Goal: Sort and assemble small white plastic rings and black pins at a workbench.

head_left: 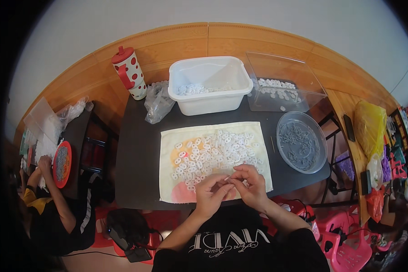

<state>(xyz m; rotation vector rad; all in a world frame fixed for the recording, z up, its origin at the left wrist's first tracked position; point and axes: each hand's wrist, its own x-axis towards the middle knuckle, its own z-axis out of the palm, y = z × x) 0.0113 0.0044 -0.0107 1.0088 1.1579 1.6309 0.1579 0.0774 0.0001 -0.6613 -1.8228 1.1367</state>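
Note:
My left hand (211, 192) and my right hand (250, 188) meet over the front edge of a cream towel (167, 145). Fingers of both are pinched together around a small whitish piece (227, 178), too small and covered to make out fully. Just beyond my hands, a wide pile of small white oval plastic parts (201, 158), many with two holes, is spread across the towel. To the right stands a round clear dish (279, 152) holding many small grey parts (299, 138).
A white tub (208, 107) holding more white parts stands at the back. Beside it are a clear plastic bag (158, 105), a spotted tumbler (133, 75) and a clear tray (263, 103) of white pieces. At far left, another person's hand (44, 162) is near a red dish (59, 181).

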